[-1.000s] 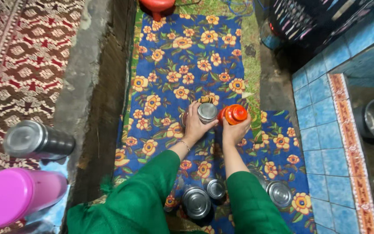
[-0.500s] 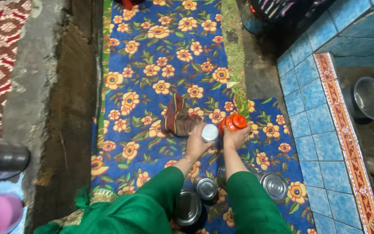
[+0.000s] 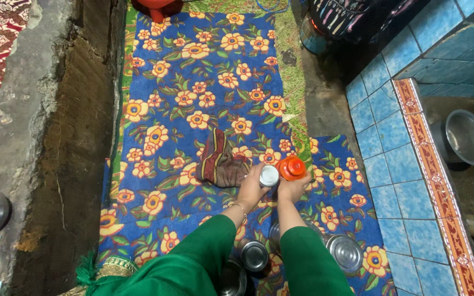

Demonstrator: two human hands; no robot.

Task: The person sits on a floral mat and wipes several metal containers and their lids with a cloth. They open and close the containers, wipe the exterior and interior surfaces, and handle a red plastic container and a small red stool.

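Both hands meet low over the floral mat (image 3: 193,98), close together and nearly touching. Her left hand (image 3: 252,189) is wrapped around a small steel container (image 3: 269,176), whose shiny round top faces up. Her right hand (image 3: 293,189) is closed on an orange-capped bottle (image 3: 292,168) just beside it. The two things sit side by side above the mat's right half, near the seam where a second mat piece begins.

Just left of the hands lies a crumpled striped cloth (image 3: 220,163), resting on the mat. Closer to her body, between the green sleeves (image 3: 204,257), stand several steel tins (image 3: 253,255) with flat lids, one more lying toward the mat's right edge (image 3: 345,252). A raised blue tiled ledge (image 3: 390,164) runs along the right, with a steel bowl (image 3: 464,137) beyond it. A rough concrete step (image 3: 45,137) borders the mat's left edge.

To my eye the risk lies in how tightly things are packed. With both hands full and the tins crowded under her forearms, a lowered elbow could knock one over, and if either vessel is open, tilting it could spill onto the mat.
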